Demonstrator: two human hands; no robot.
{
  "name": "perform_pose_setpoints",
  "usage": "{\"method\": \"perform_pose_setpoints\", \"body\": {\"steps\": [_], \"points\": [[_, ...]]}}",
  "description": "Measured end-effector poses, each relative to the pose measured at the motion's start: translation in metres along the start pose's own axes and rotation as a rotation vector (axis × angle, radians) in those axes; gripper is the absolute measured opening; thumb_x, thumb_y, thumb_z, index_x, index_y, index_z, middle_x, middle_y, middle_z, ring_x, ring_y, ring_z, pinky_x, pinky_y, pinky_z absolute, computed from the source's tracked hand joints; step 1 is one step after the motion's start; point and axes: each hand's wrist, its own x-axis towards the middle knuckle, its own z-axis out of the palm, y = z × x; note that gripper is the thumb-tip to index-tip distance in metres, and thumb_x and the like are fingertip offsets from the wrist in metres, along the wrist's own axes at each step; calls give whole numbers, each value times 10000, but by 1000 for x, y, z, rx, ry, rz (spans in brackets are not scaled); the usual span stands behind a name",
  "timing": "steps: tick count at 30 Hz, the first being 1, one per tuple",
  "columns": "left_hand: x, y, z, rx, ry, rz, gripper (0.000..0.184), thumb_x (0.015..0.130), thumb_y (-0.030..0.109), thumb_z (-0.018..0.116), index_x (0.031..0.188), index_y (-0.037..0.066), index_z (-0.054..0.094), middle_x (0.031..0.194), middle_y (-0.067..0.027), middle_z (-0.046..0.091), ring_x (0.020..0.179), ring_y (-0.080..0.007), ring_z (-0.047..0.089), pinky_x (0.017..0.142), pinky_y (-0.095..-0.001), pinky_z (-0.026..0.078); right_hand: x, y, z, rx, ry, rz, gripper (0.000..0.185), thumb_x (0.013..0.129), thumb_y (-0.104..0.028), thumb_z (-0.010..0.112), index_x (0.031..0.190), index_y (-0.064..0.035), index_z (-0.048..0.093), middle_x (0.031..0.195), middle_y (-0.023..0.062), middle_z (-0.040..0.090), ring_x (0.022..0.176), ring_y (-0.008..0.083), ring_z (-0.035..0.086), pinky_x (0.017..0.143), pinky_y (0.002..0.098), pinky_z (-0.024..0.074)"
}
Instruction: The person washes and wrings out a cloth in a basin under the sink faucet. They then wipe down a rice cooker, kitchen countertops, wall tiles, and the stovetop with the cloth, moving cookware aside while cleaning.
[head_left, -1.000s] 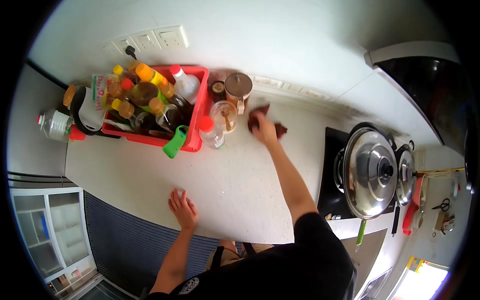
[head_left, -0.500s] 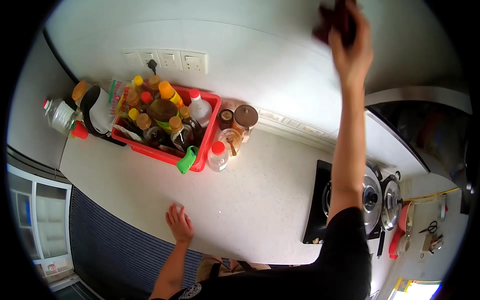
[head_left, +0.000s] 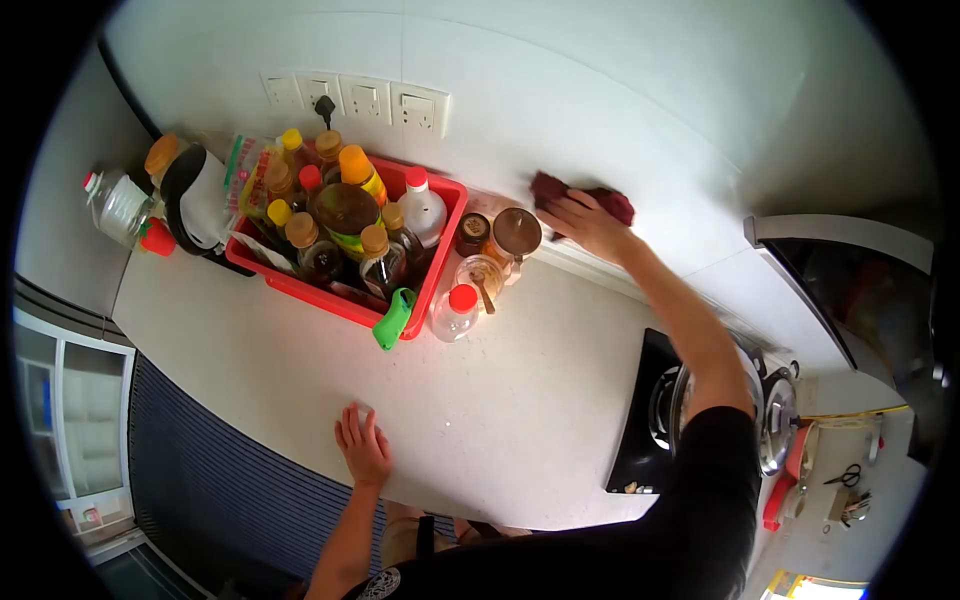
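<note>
My right hand point(head_left: 592, 226) presses a dark red cloth point(head_left: 612, 203) against the white wall point(head_left: 640, 120), just above the back edge of the counter. Its fingers lie over the cloth, and part of the cloth sticks out on both sides. To the left of that hand stand a brown-lidded jar point(head_left: 517, 232) and a smaller dark jar point(head_left: 473, 234). My left hand point(head_left: 364, 455) rests flat near the front edge of the counter point(head_left: 520, 420), fingers stretched out, holding nothing.
A red bin point(head_left: 340, 308) full of bottles stands at the back left, a green object point(head_left: 395, 318) on its rim. Near it are a red-capped bottle point(head_left: 456, 314) and an open jar with a spoon point(head_left: 480, 280). A gas stove point(head_left: 640, 430) and range hood point(head_left: 840, 270) are right.
My right hand has come down the wall and to the left with the dark red cloth, from high up to near the jars. The left hand stays on the counter.
</note>
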Motion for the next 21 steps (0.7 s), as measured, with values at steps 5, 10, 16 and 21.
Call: {"method": "perform_pose_setpoints", "body": {"steps": [5,10,16,21], "points": [[4,0,-1,-18,-8,-31,415,840,135,499,1234,2,508,1425,-255,366,1339,-423,310,1113,-574,196,-66,29,-32,-243,-181,-136,435,841,-140,543,1273,-84,548,1311,27,548,1282,164,448,1179,429,175],[-6,-4,9,-8,8,-22,408,840,132,499,1227,5,512,1423,-259,365,1333,-431,309,1106,-593,193,23,19,-11,-261,-43,-76,432,841,-188,539,1261,-92,568,1352,36,526,1330,168,397,1192,432,136],[-2,-6,0,-31,3,-15,425,849,151,501,1251,12,509,1423,-251,373,1337,-422,312,1105,-589,196,152,-6,-3,-270,186,-75,435,773,-191,589,1188,-62,610,1262,27,562,1262,201,437,1178,433,138],[-4,-6,5,-40,12,-9,429,856,175,504,1256,22,511,1417,-240,393,1345,-414,312,1110,-581,201,120,53,-74,-161,231,-55,327,768,-127,607,1088,-62,623,1092,60,615,1144,220,517,1040,406,361]]}}
